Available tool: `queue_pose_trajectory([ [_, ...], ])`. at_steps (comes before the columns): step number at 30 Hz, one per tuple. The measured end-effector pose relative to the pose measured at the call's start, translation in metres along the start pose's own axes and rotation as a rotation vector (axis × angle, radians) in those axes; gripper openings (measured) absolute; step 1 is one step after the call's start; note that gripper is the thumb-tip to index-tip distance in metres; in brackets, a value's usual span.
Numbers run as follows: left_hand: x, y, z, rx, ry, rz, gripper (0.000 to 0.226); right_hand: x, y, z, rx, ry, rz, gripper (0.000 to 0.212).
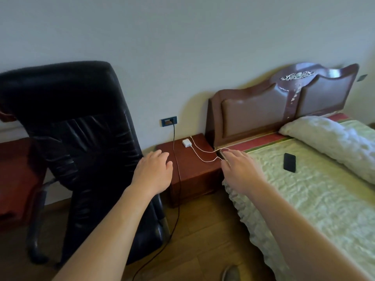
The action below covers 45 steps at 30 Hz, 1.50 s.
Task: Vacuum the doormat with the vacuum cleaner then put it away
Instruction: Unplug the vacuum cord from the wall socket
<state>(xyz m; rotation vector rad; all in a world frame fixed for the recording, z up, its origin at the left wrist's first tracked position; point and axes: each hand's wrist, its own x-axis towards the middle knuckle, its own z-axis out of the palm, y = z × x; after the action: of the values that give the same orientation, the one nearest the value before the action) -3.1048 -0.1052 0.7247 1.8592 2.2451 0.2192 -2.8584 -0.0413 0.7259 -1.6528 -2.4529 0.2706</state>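
Empty and slack, left hand [154, 171] and right hand [241, 171] flanked nightstand [194, 169]. No vacuum or doormat in view. Black cord [176, 159] ran down nightstand's left side from socket [166, 121] above it. Looked limp, light; likely grip at plug [172, 120].

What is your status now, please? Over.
Left hand and right hand open, holding nothing. Black cord plugged into wall socket; vacuum cleaner out of view. White cable lies across nightstand near right hand.
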Motion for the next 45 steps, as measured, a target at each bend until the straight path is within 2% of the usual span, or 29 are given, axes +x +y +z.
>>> queue_pose_trajectory([
  [14, 0.151, 0.059, 0.013, 0.021, 0.053, -0.129, 0.043, 0.174, 0.099, 0.0, 0.018, -0.04, -0.116, 0.03],
  [19, 0.19, 0.067, 0.014, 0.02, 0.052, -0.199, 0.043, 0.231, 0.117, 0.0, 0.0, -0.06, -0.191, 0.037],
  [28, 0.258, 0.028, 0.024, -0.007, 0.037, -0.293, 0.044, 0.326, 0.099, 0.027, -0.032, -0.135, -0.263, 0.039],
  [38, 0.367, -0.045, 0.031, -0.052, -0.011, -0.275, 0.044, 0.439, 0.06, 0.065, -0.063, -0.156, -0.248, 0.034],
  [45, 0.421, -0.073, 0.043, -0.09, -0.097, -0.291, 0.045, 0.495, 0.037, 0.094, -0.062, -0.233, -0.278, 0.04],
])
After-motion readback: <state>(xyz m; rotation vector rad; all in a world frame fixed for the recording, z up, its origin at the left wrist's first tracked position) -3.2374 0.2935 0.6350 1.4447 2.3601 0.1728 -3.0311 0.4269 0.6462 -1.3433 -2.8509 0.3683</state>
